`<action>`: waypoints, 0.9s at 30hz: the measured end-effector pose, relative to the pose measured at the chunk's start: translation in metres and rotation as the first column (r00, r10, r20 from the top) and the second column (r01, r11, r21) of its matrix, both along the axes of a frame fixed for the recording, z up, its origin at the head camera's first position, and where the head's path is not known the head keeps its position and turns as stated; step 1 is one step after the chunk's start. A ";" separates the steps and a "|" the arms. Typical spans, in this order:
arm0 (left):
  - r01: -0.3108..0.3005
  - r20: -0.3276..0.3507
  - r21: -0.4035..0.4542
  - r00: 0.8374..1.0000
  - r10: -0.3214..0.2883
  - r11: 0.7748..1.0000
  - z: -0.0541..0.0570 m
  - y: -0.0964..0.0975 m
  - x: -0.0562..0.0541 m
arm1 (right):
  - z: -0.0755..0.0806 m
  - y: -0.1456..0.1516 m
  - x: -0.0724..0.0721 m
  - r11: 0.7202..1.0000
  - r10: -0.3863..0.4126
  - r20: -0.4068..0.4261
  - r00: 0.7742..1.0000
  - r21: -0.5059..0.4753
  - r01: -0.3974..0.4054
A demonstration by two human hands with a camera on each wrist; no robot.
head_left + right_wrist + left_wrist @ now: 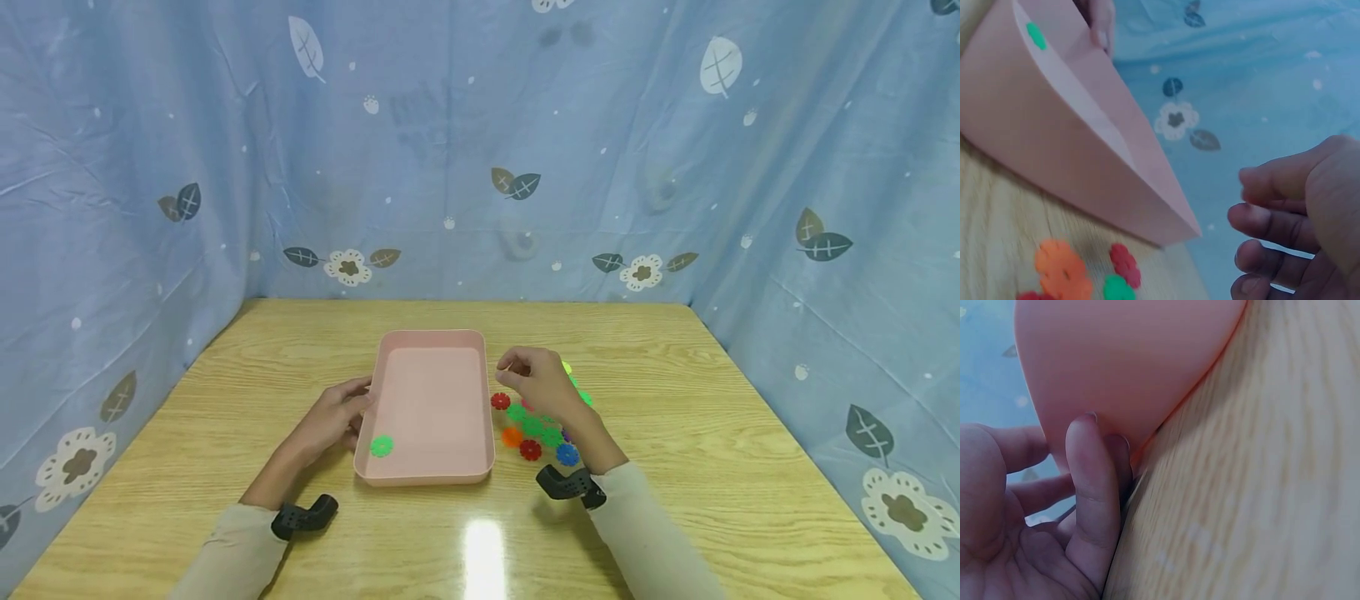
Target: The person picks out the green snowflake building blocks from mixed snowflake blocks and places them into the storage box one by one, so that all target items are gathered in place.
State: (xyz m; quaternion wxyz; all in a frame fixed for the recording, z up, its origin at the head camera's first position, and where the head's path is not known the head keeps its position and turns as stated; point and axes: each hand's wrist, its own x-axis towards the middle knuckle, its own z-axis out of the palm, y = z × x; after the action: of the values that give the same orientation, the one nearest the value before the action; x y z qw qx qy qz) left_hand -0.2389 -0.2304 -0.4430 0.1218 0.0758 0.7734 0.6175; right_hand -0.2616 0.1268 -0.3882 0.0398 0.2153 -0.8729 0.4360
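A pink rectangular tray (438, 479) stands on the table, with one green notched plastic disc (382, 446) lying in its near left corner. My left hand (333, 417) is at the tray's left side; in the left wrist view its fingertips (1088, 434) touch the outer wall. My right hand (536, 379) hovers just right of the tray, above a loose group of notched discs. Its fingers (1272, 225) are loosely bent and hold nothing. Among the discs below are a red one (500, 402), an orange one (512, 437) and a blue one (567, 454); the hand and forearm partly hide others.
The wooden table (645, 342) extends around the tray on all sides. A blue curtain (450, 150) with leaves and flowers encloses the back and both sides. Each wrist wears a black band, and light glares on the near tabletop.
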 end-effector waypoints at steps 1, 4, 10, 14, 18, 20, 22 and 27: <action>0.002 -0.003 -0.003 1.000 -0.002 1.000 0.000 0.000 0.000 | 0.000 0.003 -0.001 1.000 -0.004 0.003 1.000 0.006 0.004; 0.003 -0.010 -0.006 1.000 -0.003 1.000 0.000 0.001 0.000 | -0.002 0.010 -0.004 0.999 -0.014 0.010 1.000 0.035 0.014; 0.001 -0.009 -0.003 1.000 -0.001 1.000 0.000 0.001 0.001 | -0.009 0.018 -0.010 0.994 -0.039 0.071 0.997 0.107 0.031; -0.004 -0.013 -0.013 1.000 0.004 1.000 -0.001 0.001 0.001 | -0.013 0.021 -0.013 0.988 -0.037 0.139 0.990 0.150 0.015; -0.010 -0.017 -0.029 1.000 0.009 1.000 -0.001 0.001 0.001 | -0.016 0.023 -0.014 0.985 -0.019 0.208 0.978 0.171 -0.017; -0.011 -0.020 -0.034 1.000 0.011 0.999 -0.002 0.001 0.001 | -0.017 0.023 -0.014 0.981 -0.011 0.229 0.973 0.190 -0.034; -0.012 -0.020 -0.037 1.000 0.011 0.999 -0.001 0.001 0.001 | -0.019 0.024 -0.014 0.975 -0.010 0.236 0.972 0.218 -0.043; -0.018 -0.025 -0.051 1.000 0.017 0.999 -0.001 0.001 0.001 | -0.023 0.023 -0.013 0.962 -0.022 0.237 0.971 0.268 -0.044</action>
State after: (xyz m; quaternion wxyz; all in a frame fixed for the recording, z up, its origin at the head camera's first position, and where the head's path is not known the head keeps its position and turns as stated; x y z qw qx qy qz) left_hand -0.2381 -0.2293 -0.4436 0.1087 0.0735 0.7910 0.5975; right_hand -0.2743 0.1498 -0.4116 -0.0974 0.1698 -0.9216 0.3352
